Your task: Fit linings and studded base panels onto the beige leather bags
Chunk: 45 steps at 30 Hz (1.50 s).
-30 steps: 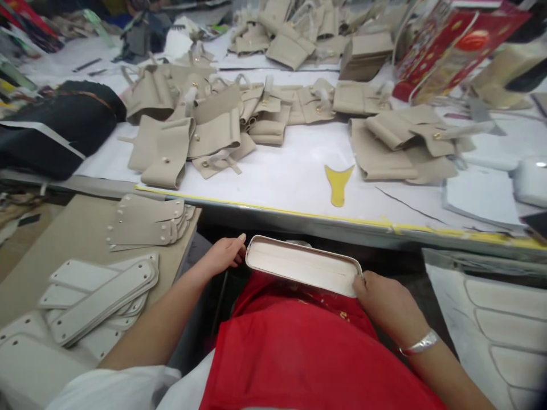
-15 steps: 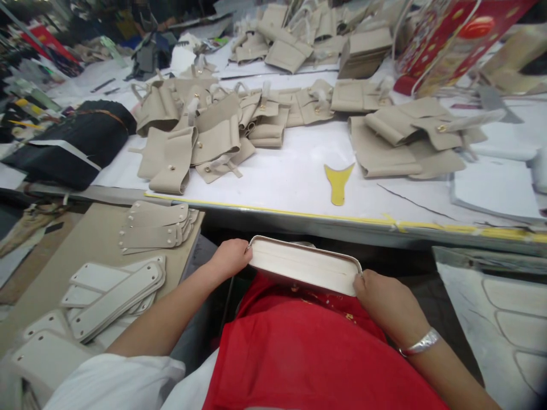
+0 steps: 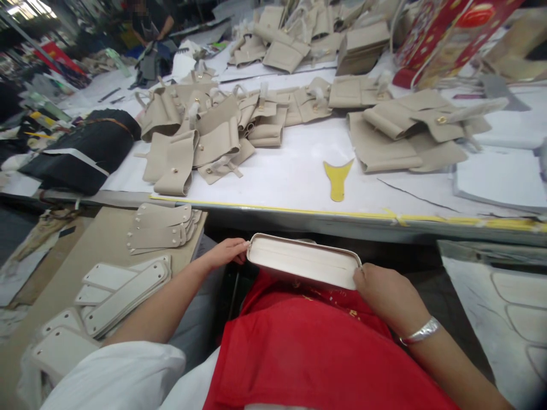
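A long cream leather piece [image 3: 304, 261] with rounded ends and a raised rim lies across my lap, above a red apron [image 3: 316, 347]. My left hand [image 3: 224, 252] grips its left end with curled fingers. My right hand [image 3: 388, 296], a silver bangle on the wrist, pinches its right end. The piece sits just below the edge of the white worktable [image 3: 299, 171].
Heaps of beige folded leather parts [image 3: 205, 131] cover the worktable, with a yellow spatula-shaped tool [image 3: 337, 179] near its front edge. Left of me, a board [image 3: 85, 239] carries stacked beige tabs [image 3: 160, 225] and white strips [image 3: 123, 287]. A black bundle [image 3: 85, 148] lies far left.
The view has drifted slightly left. My left hand closed in on the piece's left end, then its fingers stretched a little along it. The right hand kept its hold.
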Tool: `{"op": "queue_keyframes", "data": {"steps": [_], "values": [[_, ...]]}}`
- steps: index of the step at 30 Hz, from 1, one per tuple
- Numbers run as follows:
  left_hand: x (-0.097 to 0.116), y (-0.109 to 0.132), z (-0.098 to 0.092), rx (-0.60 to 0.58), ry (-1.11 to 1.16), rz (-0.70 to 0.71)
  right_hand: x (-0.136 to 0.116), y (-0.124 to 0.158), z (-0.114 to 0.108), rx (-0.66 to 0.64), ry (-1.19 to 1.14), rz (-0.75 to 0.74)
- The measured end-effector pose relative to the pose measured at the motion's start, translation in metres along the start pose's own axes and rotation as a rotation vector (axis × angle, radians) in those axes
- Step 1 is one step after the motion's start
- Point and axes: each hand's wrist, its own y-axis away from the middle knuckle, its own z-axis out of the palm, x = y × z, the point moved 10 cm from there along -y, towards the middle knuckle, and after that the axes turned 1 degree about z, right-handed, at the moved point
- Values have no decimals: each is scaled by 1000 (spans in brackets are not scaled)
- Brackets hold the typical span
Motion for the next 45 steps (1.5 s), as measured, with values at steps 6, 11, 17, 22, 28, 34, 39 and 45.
{"op": "queue_keyframes", "data": {"steps": [6,11,17,22,28,34,39,45], "values": [[41,4,-4,315,-871,91,7,0,-2,17,-60,69],[56,4,10,361,-1196,47,6,-1,-1,2,-55,65],[51,2,4,261,-985,96,9,0,0,19,-73,66],[6,-4,3,-65,-21,-29,14,1,0,37,-118,108],[-21,-19,12,-70,424,-50,12,-1,1,20,-74,79],[-14,-27,13,-133,312,-88,9,-4,5,-25,-15,43],[-7,-29,12,-143,183,-55,4,-6,7,-24,38,-8],[17,-28,3,-130,-275,49,18,-2,2,12,-134,170]]}}
